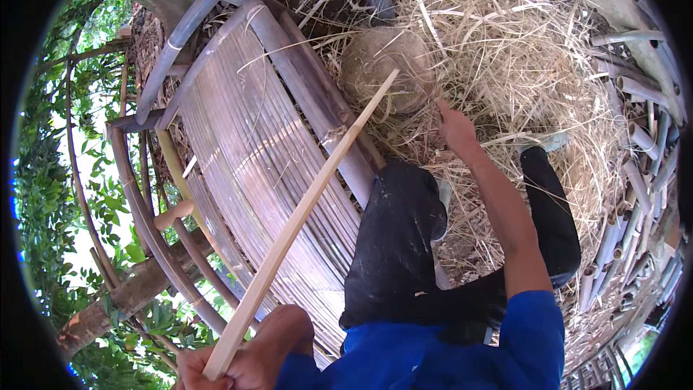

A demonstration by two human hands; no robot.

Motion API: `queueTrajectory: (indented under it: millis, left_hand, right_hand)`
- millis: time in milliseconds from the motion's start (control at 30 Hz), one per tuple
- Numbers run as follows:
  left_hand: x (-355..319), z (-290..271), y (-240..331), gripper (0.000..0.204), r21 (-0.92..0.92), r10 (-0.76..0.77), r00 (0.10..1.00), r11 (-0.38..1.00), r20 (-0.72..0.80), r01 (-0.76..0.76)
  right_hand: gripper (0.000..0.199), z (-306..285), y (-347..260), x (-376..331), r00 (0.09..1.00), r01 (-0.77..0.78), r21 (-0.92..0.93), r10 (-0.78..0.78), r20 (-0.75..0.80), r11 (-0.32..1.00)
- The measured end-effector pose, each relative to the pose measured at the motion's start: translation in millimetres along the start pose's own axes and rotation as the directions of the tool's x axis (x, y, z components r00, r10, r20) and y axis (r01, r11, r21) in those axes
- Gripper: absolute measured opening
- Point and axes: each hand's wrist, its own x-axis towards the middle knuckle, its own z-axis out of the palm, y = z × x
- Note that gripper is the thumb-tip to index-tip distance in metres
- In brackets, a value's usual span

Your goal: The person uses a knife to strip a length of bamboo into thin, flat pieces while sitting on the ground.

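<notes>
Straw (505, 58) and a block (367, 65) lie ahead of the right fingers (448, 117), whose hold is too blurred to tell. The left fingers (195, 374) grip a strip (291, 229) slanting forward from them toward the block.

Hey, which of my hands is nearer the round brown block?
Right. Your right hand is close to the round brown block, at its lower right in the picture; your left hand is much farther off, at lower left, holding the pale wooden strip.
</notes>
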Motion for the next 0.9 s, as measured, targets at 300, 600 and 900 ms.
queueTrajectory:
  millis: [300,600,900]
  left_hand:
    - [15,-8,-54,0.024,0.284,-0.174,0.975,0.936,-0.138,0.208]
    - [-36,-1,-190,0.031,0.485,-0.676,0.702,0.701,0.222,0.522]
    - [1,44,-56,0.03,0.428,-0.626,0.756,0.746,0.19,0.51]
  right_hand:
    - [0.036,-11,-10,-31,0.982,0.06,0.294,-0.004,-0.188,0.954]
    - [0.029,-152,-16,-173,0.752,0.011,0.306,0.194,-0.629,0.952]
    - [0.027,-190,14,-283,0.593,0.236,0.419,0.212,-0.777,0.877]
